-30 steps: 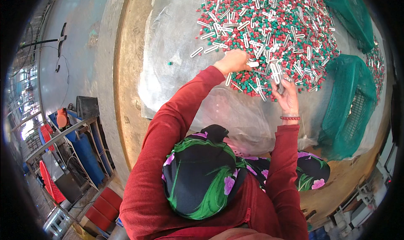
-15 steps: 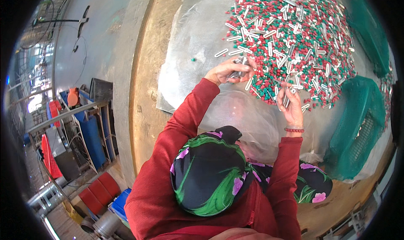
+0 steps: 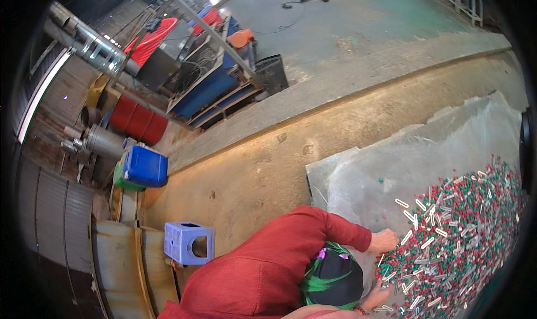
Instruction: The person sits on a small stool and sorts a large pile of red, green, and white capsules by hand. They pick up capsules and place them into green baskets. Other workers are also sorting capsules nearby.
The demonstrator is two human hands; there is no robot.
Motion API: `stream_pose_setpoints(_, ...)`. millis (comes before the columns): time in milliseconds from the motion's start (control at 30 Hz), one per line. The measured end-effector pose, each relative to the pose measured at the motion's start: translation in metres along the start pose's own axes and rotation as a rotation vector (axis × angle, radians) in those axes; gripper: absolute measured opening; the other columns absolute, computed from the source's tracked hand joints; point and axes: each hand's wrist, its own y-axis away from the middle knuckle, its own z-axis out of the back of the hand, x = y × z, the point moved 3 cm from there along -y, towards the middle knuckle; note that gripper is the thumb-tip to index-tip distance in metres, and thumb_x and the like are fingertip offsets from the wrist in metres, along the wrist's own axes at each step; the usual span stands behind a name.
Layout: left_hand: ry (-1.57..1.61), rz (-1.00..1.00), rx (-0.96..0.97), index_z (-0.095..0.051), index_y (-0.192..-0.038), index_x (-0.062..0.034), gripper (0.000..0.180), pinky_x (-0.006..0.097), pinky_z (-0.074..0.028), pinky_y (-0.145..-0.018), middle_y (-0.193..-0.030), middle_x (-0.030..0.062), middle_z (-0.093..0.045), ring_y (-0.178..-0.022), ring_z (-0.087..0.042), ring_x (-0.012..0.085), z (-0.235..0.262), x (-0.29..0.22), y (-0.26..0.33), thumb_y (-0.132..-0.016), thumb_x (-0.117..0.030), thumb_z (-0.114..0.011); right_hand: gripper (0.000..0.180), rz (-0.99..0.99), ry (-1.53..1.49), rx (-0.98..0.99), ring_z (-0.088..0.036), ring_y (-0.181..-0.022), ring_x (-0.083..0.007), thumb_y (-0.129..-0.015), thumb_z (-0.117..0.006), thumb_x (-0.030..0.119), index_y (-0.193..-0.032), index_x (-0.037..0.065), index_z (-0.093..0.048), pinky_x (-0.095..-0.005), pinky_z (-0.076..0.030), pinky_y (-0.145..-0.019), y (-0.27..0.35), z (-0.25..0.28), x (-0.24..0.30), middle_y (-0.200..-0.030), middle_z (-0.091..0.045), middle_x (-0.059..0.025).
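Note:
My left hand (image 3: 384,240), in a red sleeve, is at the near left edge of a wide heap of small red and green pieces (image 3: 447,246). Its fingers are curled in, and whatever they hold is hidden. Lower down, my right hand (image 3: 373,299), with a red bead bracelet at the wrist, is closed around a small shiny grey piece (image 3: 385,286). Many long white-edged oblong pieces (image 3: 428,242) lie scattered through the heap. A knee in black cloth with green and purple flowers (image 3: 335,277) is beside both hands.
Translucent sheeting (image 3: 363,173) lies under the heap. On the brown floor to the left stands a purple-blue plastic stool (image 3: 189,244). Beyond are a blue jerrycan (image 3: 145,166), a red drum (image 3: 137,119), a black bin (image 3: 272,73) and a low concrete ledge (image 3: 347,90).
The view has swung left, so the heap and my hands now appear at the lower right. The stool has come into view. My left hand's contents, grey pieces earlier, no longer show.

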Motion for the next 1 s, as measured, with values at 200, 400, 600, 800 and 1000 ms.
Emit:
stream_pose_setpoints(200, 0.099, 0.177, -0.141, -0.061, -0.071, 0.0008, 0.015, 0.038, -0.050, -0.054, -0.071, 0.0138, -0.061, -0.066, -0.063, 0.0294, -0.012, 0.016, -0.019, -0.068, -0.013, -0.061, 0.039, 0.096, -0.122, -0.143, -0.054, -0.090, -0.0411, -0.080, -0.065, 0.016, -0.106, -0.011, -0.052, -0.0464, -0.040, -0.077, -0.039, 0.009, -0.024, -0.099, -0.057, -0.0289)
stream_pose_setpoints(400, 0.235, 0.162, -0.081, -0.063, -0.059, -0.0049, 0.010, 0.043, -0.049, -0.052, -0.058, 0.0155, -0.059, -0.057, -0.061, 0.0319, -0.036, 0.027, -0.026, -0.058, -0.015, -0.063, 0.041, 0.238, -0.199, -0.201, -0.056, -0.103, -0.0326, -0.081, -0.061, 0.012, -0.118, -0.006, -0.052, -0.0382, -0.041, -0.091, -0.051, -0.010, -0.029, -0.114, -0.057, -0.0225)
stream_pose_setpoints(600, 0.489, 0.249, 0.129, -0.068, -0.081, -0.0057, 0.049, 0.038, -0.044, -0.050, -0.063, 0.0110, -0.063, -0.053, -0.057, 0.0207, 0.048, 0.060, -0.035, -0.068, -0.053, -0.072, 0.026, -0.457, -1.141, -0.122, -0.045, -0.053, -0.0076, -0.085, -0.062, 0.028, -0.073, 0.005, -0.056, -0.0253, -0.031, -0.041, -0.046, 0.021, -0.007, -0.059, -0.046, 0.0015)
stream_pose_setpoints(800, 1.374, 0.490, 0.346, -0.063, -0.085, -0.0059, 0.034, 0.021, -0.024, -0.037, -0.058, -0.0035, -0.046, -0.043, -0.033, 0.0019, 0.085, 0.025, -0.043, -0.078, -0.039, -0.068, 0.014, -0.165, -2.232, 0.118, -0.041, -0.061, -0.0099, -0.087, -0.059, 0.015, -0.084, 0.003, -0.051, -0.0173, -0.028, -0.040, -0.009, 0.069, 0.015, -0.076, -0.043, -0.0045)
stream_pose_setpoints(1000, 0.873, 0.368, 0.368, -0.064, -0.087, -0.0042, 0.030, 0.027, -0.039, -0.045, -0.063, 0.0022, -0.056, -0.049, -0.049, 0.0103, 0.078, 0.022, -0.027, -0.079, -0.034, -0.066, 0.021, 0.121, -2.034, 0.153, -0.046, -0.059, -0.0107, -0.086, -0.059, 0.022, -0.087, 0.004, -0.050, -0.0149, -0.028, -0.038, 0.015, 0.099, 0.012, -0.077, -0.048, -0.0075)
